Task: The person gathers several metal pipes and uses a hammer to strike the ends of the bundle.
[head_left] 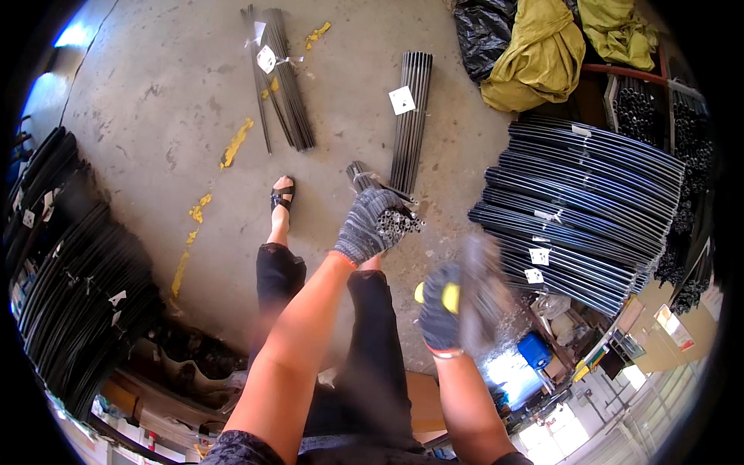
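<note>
My left hand, in a grey knitted glove with an orange cuff, is closed around a bundle of thin metal tubes. The tubes' open ends face me, and the bundle's other end shows past my knuckles. My right hand, in a dark grey glove, is closed on a yellow-handled tool. Motion smears its flat brown-grey part, so its exact kind does not show. It is held apart from the tubes, to their right. Just beyond my left hand lies another tube bundle with a white tag.
Tagged thin rods lie on the concrete floor at the far left. A large stack of dark tubes stands at right, below yellow sacks. More black tubes fill the left side. My sandalled foot is near the middle.
</note>
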`<state>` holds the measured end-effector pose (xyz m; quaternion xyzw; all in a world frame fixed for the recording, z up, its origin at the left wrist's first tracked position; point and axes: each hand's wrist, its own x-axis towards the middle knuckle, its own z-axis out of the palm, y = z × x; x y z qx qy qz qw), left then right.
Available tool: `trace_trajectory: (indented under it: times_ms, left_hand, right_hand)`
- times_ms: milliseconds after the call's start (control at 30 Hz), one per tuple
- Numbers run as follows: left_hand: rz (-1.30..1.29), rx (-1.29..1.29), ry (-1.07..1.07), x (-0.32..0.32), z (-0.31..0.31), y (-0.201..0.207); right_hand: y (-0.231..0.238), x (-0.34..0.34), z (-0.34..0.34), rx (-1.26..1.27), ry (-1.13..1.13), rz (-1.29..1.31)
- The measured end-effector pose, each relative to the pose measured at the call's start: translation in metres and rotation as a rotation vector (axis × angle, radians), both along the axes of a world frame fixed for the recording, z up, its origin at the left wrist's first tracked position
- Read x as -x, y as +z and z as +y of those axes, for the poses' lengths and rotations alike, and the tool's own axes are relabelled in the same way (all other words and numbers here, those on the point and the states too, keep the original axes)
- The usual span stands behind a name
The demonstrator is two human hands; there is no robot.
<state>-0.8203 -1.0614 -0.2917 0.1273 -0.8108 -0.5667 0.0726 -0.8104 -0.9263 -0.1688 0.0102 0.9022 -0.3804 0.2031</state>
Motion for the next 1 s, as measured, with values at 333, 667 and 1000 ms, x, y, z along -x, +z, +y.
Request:
trace_trajectory:
  times_ms: [333,667,1000]
  left_hand:
    - [-0.010,-0.095,0.038,0.005,-0.007,0.006]
    - [-0.045,-0.070,0.028,0.005,-0.009,0.012]
    - [0.007,-0.156,0.015,0.015,-0.013,0.004]
  right_hand:
    - [0.028,0.000,-0.007,0.014,-0.027,0.146]
    - [0.053,0.009,-0.033,0.049,-0.110,-0.050]
    - [0.026,0.012,-0.008,-0.259,0.303,0.199]
